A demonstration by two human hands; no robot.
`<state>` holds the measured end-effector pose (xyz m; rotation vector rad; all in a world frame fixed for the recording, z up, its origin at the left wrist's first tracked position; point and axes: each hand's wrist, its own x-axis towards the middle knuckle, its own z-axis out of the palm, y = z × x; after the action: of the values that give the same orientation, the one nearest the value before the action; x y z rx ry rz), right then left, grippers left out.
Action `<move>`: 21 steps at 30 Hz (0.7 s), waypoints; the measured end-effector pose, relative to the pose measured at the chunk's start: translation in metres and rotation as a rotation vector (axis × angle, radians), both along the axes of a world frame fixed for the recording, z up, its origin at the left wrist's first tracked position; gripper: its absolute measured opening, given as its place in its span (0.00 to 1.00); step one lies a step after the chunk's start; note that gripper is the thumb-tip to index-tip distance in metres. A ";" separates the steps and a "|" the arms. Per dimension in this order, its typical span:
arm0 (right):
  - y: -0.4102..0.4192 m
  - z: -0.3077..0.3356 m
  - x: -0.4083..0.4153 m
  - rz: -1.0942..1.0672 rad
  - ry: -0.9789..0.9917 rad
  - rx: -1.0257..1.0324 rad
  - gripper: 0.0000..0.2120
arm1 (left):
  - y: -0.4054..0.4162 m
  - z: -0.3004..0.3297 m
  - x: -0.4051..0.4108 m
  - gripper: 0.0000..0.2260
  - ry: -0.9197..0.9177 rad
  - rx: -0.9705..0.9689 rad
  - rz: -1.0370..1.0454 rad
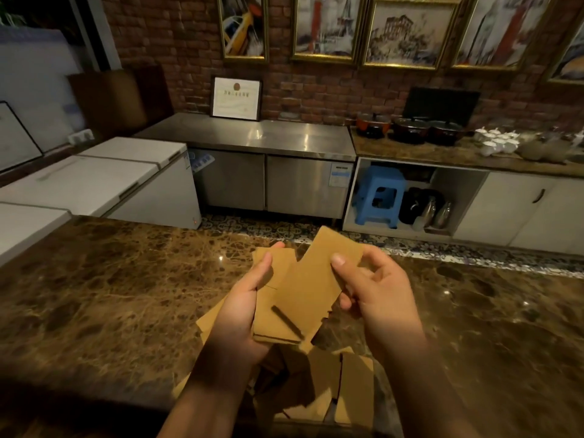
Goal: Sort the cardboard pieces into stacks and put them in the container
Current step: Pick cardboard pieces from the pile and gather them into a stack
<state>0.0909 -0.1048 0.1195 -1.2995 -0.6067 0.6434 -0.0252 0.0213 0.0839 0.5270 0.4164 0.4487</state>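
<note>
Head view: the left hand [243, 308] cradles a small stack of flat brown cardboard pieces [278, 324], thumb curled over its upper edge. The right hand [373, 289] pinches a notched brown cardboard piece [319, 273], laid askew on that stack. More loose brown cardboard [335, 390] lies below on the brown marble counter [110, 295]. No container is in view.

Risk: the misaligned top piece could slide off, and mismatched shapes could get stacked together.

We see restaurant kitchen: stainless under-counter fridge [271, 181], chest freezers [104, 178], lidded pots [410, 129], stacked white cups [496, 142].
</note>
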 end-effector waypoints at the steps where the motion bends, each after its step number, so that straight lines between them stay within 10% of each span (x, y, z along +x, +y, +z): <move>1: -0.002 0.003 -0.003 -0.030 -0.076 0.042 0.04 | 0.001 0.001 -0.001 0.20 0.000 -0.006 0.019; 10: 0.003 -0.024 -0.020 0.129 -1.100 -0.038 0.24 | 0.004 0.006 -0.009 0.22 -0.159 0.203 0.105; 21: 0.007 -0.040 -0.018 0.330 -1.100 -0.140 0.26 | 0.013 -0.009 -0.012 0.17 -0.151 0.205 0.112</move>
<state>0.0725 -0.0977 0.0798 -1.6565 -1.7176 0.1713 -0.0376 0.0348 0.0748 0.6651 0.2570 0.6389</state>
